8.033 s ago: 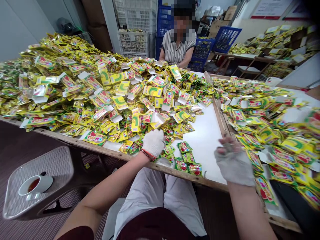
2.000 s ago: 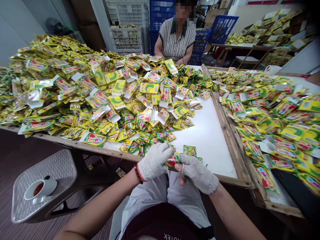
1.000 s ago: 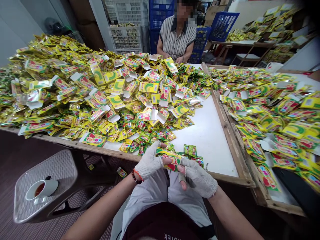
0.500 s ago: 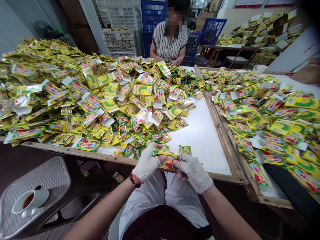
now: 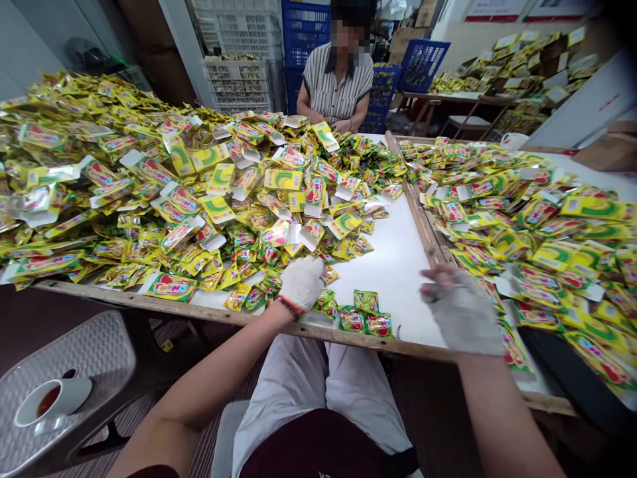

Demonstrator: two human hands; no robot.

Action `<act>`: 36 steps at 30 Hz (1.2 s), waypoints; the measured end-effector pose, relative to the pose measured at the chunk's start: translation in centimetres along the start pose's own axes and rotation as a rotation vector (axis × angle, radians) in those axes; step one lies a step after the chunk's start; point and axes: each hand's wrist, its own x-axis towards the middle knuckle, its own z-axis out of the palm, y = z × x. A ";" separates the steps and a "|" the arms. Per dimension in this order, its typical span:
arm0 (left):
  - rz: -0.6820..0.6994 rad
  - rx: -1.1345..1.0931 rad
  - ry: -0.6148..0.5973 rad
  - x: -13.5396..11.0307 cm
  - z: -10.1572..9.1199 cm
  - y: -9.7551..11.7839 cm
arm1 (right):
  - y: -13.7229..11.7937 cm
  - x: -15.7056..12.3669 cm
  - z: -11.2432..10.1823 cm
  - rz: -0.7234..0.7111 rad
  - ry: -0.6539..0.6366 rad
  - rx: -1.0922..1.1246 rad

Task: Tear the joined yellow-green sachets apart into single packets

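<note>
Gloved left hand palm-down on sachets at counter front edge, fingers curled under, grip unclear. Blurred right hand above box pile; fingers half-bent, hold cannot be told. Judged far from done: large heap of sachets and flat boxes unworked at left.

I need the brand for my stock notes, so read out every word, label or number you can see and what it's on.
Nothing can be read for certain.
Flat carton left of the left hand: big red letters, too blurred to spell.
Small packets by that hand: print too small.
Wall posters: too far off.
Dark red garment at the bottom: white letters cut off.
</note>
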 end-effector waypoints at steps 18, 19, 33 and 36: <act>-0.118 -0.027 -0.149 2.8 1.5 2.3 | 6.6 -0.5 3.4 -0.077 -0.345 -1.098; -0.110 -0.055 -0.163 2.9 1.5 2.1 | 6.5 -0.6 3.3 -0.053 -0.328 -1.017; 0.221 -0.910 -0.246 -2.1 -0.7 2.3 | 2.6 -2.7 5.7 -0.010 -0.577 -0.775; 0.172 -0.976 -0.228 -2.8 -0.8 2.1 | 2.5 -2.6 6.2 -0.045 -0.604 -0.860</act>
